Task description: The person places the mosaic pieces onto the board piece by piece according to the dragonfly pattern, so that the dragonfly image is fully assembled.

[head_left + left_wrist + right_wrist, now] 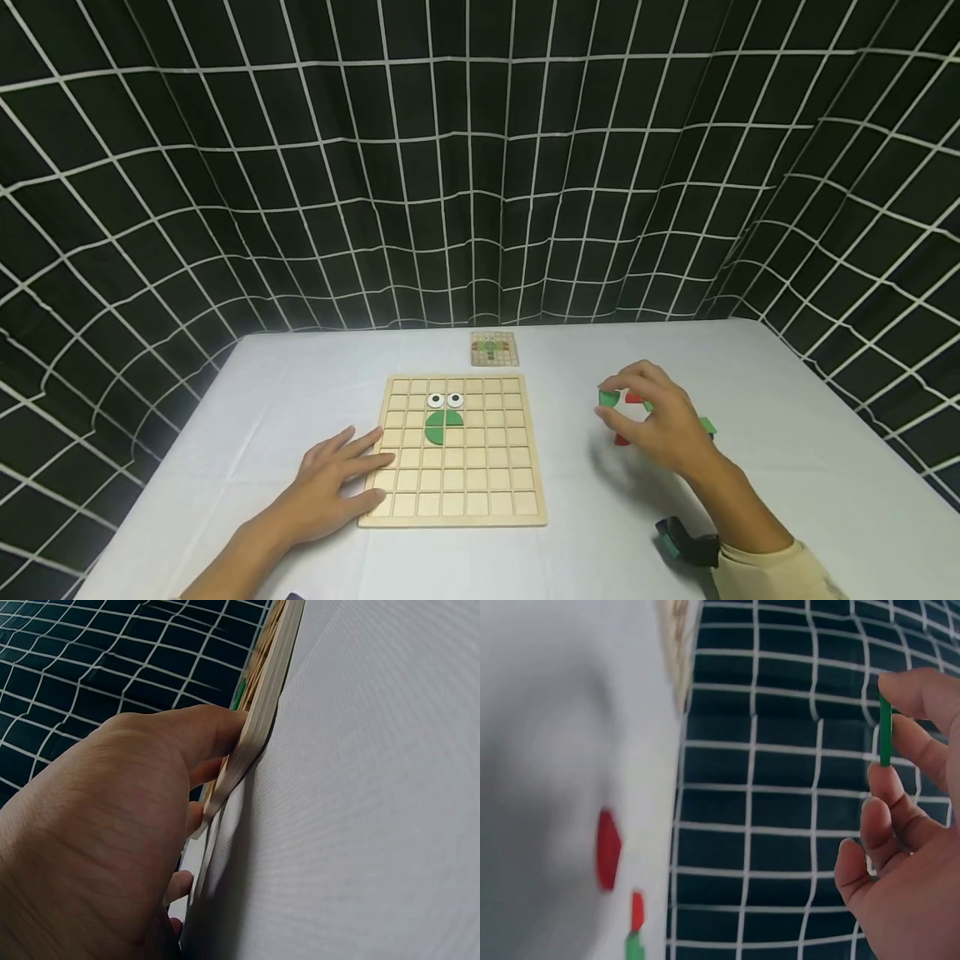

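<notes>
My right hand (660,417) pinches a green quarter-circle piece (608,398) between thumb and fingertips, raised over the table right of the board. In the right wrist view that green piece (886,731) shows edge-on. My left hand (330,479) rests with spread fingers on the left edge of the wooden grid board (480,481); in the left wrist view its thumb lies against the board's rim (259,712). Several green quarter-circle pieces (435,419) sit together in the board's upper squares. Two round eye pieces (446,400) lie just above them.
Behind the board lies a small pattern card (494,349) with a coloured figure on a grid. Red pieces (633,398) and green pieces (707,426) lie on the white table (300,375) around and under my right hand. A dark curtain with white grid lines (480,167) encloses the table.
</notes>
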A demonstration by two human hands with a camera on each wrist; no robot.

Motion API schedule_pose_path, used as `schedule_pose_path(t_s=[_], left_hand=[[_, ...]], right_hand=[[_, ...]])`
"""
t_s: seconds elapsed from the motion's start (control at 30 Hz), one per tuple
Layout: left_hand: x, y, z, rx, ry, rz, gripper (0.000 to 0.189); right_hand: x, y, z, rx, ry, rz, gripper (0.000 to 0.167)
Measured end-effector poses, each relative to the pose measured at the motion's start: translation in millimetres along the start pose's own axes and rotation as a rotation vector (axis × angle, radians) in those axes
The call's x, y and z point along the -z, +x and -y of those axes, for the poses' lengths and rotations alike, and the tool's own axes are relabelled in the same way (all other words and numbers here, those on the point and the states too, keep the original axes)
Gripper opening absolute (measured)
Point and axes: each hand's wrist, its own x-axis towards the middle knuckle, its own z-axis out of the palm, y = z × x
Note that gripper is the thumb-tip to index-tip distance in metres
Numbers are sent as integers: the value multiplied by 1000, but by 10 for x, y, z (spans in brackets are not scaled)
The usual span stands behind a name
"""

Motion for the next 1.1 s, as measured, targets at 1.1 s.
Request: schedule_pose_path(t_s=[1.1], left_hand=[[-5, -10, 22, -7, -8, -2, 42]], right_hand=[[-853, 326, 996, -31, 154, 84, 24]])
